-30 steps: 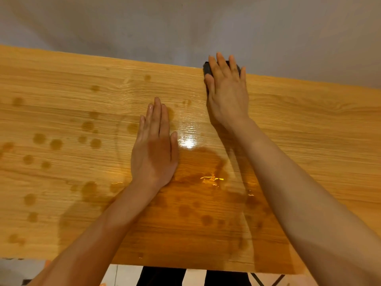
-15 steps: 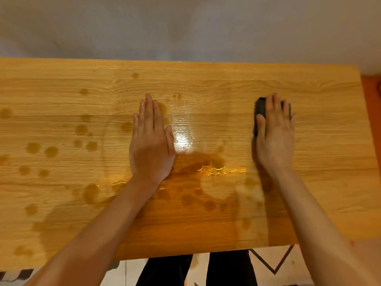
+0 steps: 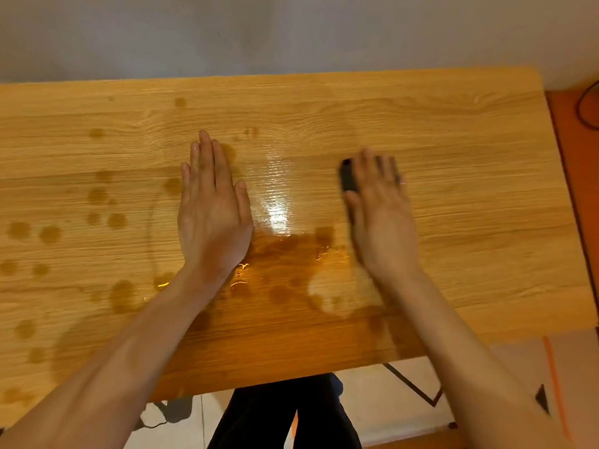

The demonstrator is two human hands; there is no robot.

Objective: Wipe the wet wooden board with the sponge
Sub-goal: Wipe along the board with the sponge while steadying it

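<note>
wooden board (image 3: 453,131): pale grained slab filling the view from left edge to near the right, serving as the desk top; far edge against a grey wall (image 3: 291,30), near edge above the person's dark-clad legs (image 3: 278,416).

wet areas: broad dark puddle (image 3: 285,254) at centre near, between the two wrists, with a glossy glare patch just beyond it; scattered round droplets (image 3: 48,234) across the left half, untouched. far right portion looks dry.

sponge (image 3: 347,179): small, dark, lying on the board right of centre, mostly hidden; only its left end shows past the index finger.

right hand (image 3: 382,218): flat on top of the sponge, fingers spread and blurred, pressing it down rather than pinching it; grip is a palm-down hold on the sponge.

left hand (image 3: 212,212): flat on the board left of the glare, fingers together, grip empty, palm bracing; heel touching the puddle's left margin.

progress, judged: partial; puddle and left droplets remain.

risks, judged:
- sponge may slip out from under the flat palm on the slick film, since no finger wraps it.
- a stroke toward the near edge could push puddle water off the board onto the legs and floor (image 3: 372,403).
- a small sponge may saturate and smear water instead of lifting it.
- the bracing hand covers wet wood and could skid.
</note>
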